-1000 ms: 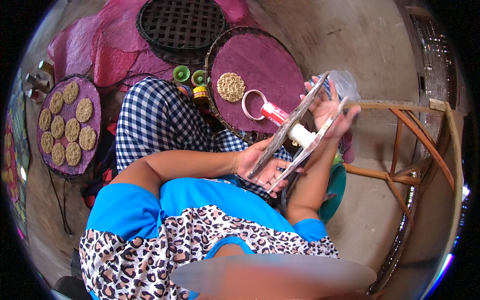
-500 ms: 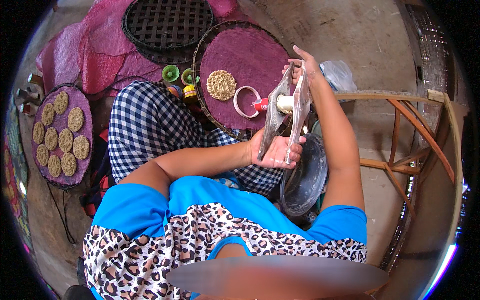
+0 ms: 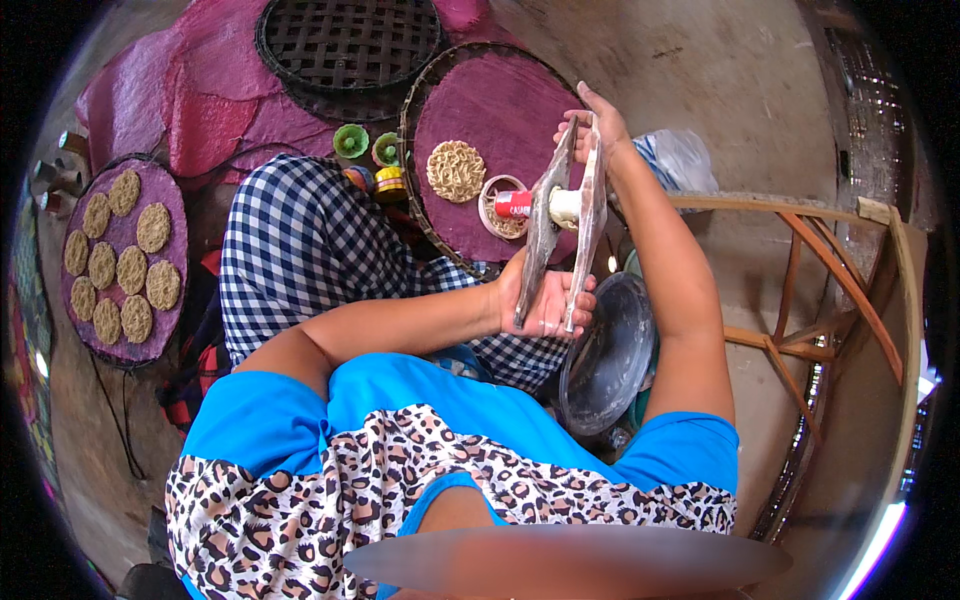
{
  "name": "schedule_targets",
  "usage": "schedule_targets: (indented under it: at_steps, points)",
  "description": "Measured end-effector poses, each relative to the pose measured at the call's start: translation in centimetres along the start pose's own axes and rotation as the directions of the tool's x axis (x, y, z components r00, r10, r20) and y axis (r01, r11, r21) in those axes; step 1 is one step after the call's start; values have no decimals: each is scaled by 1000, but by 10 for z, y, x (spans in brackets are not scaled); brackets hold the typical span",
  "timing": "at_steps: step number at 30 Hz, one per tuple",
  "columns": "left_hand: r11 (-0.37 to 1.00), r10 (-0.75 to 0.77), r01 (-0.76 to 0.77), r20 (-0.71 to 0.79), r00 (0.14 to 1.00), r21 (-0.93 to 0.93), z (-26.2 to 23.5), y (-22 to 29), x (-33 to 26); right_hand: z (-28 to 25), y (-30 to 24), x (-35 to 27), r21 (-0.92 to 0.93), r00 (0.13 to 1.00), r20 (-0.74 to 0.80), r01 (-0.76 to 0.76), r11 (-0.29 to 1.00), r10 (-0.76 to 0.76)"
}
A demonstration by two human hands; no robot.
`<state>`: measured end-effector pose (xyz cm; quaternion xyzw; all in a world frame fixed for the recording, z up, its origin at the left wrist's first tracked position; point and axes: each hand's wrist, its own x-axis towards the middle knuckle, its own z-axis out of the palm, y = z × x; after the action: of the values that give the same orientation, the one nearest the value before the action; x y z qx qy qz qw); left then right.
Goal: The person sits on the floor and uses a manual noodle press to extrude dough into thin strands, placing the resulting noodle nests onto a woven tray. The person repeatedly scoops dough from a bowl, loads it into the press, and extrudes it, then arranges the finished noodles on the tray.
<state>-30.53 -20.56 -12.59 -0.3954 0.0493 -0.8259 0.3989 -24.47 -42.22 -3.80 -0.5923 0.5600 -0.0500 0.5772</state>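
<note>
Noodle press held upright between two hands, long axis near to far

Noodle press (image 3: 565, 225): two flat grey metal plates set face to face, joined midway by a pale cylinder with a red-capped barrel (image 3: 513, 204) jutting toward the person's left. Held in the air above the lap; long axis runs from near end to far end, leaning slightly right.
Left hand (image 3: 545, 298): at the near, lower end, fingers curled about both plate ends.
Right hand (image 3: 590, 125): at the far, upper end, fingers laid over the plate tips; how tightly it clasps cannot be told.
Dark round pan (image 3: 607, 352): just below and right of the left hand.
Beyond: woven tray (image 3: 500, 95) lined purple, carrying one noodle round (image 3: 456, 170) and a small ring (image 3: 492, 195), partly hidden by the press.
Far left: second tray (image 3: 125, 260) of noodle rounds.
Hidden: the barrel's outlet.
</note>
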Motion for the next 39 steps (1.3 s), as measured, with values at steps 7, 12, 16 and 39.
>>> schedule_targets:
  at_steps: [7, 12, 16, 39]
  points:
    - [994, -5, 24, -169, 986, 111, -9, 26, 11, -19, -3, 16, 35, 990, -96, 112, 993, -108]
    - [995, -64, 81, -248, 967, 62, -22, 18, 19, -37, 15, 10, 6, 978, -192, 85, 996, -82]
    - [997, -47, 62, -298, 953, 42, -24, -5, 18, -36, 31, -3, -24, 980, -187, 65, 998, -68]
    - [963, -87, 111, -107, 990, 245, 0, -8, 1, -37, 42, -55, 499, 871, 297, 207, 842, -390]
